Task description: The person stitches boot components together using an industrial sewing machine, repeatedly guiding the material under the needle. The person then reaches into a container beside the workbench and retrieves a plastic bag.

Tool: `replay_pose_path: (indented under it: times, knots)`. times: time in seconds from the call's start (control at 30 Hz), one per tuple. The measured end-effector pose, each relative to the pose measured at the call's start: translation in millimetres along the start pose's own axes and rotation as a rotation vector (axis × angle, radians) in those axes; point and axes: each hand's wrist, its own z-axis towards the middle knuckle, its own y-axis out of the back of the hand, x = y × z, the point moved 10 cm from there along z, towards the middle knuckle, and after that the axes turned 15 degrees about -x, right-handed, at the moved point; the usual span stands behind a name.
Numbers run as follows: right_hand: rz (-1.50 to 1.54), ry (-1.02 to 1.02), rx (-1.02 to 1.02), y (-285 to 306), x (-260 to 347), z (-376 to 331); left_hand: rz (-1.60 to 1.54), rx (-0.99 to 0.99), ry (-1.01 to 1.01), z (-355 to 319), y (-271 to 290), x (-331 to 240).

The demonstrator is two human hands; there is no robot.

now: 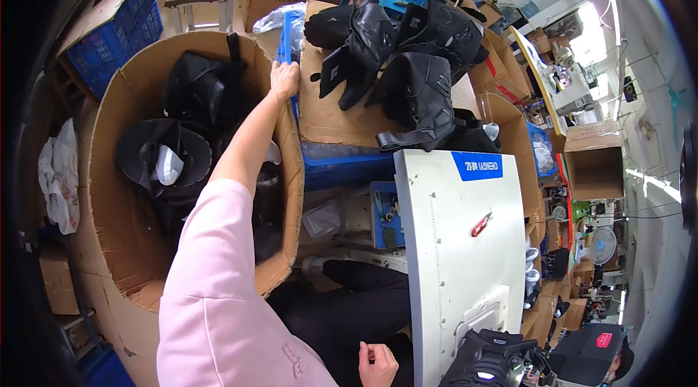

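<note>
Left hand at carton rim, right hand idle at the lap.

The left hand (284, 80) grips the far rim of a large cardboard carton (109, 169) holding black padded parts (196, 89). Black boot-like shells (407, 60) lie piled on a cardboard sheet (327, 114) beside it. The right hand (376, 365), apparently loosely closed and empty, sits near a white machine table (451, 242).

A pale pink short sleeve (218, 300) fills the lower left of the frame — loose, smooth fabric with soft folds and a small tone-on-tone embroidered mark near its lower edge. Below the sleeve the left forearm is bare up to the left hand (284, 80) at upper centre. The right hand (376, 365) shows at the bottom edge — also bare. Dark trousers (349, 307) cover the lap at lower centre.
</note>
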Motion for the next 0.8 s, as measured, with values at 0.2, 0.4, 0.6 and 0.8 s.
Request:
replay_pose_path:
  times: [0.2,0.4,0.6,0.8]
  knots:
    - [0.018,-0.025,0.000,-0.6,-11.3,-6.1,-0.166,-0.082,-0.139,-49.0,19.0,-16.2]
    - [0.000,-0.080,-0.009,5.0,-23.3,-28.5,-0.425,-0.235,-0.222,-131.2,104.8,-43.2]
    - [-0.066,-0.039,-0.017,4.4,-44.5,-46.6,-0.857,0.012,0.260,-220.7,163.4,-67.0]
    - [0.000,-0.046,-0.026,-2.6,-36.3,-19.8,-0.922,0.016,0.218,-217.7,206.3,-79.4]
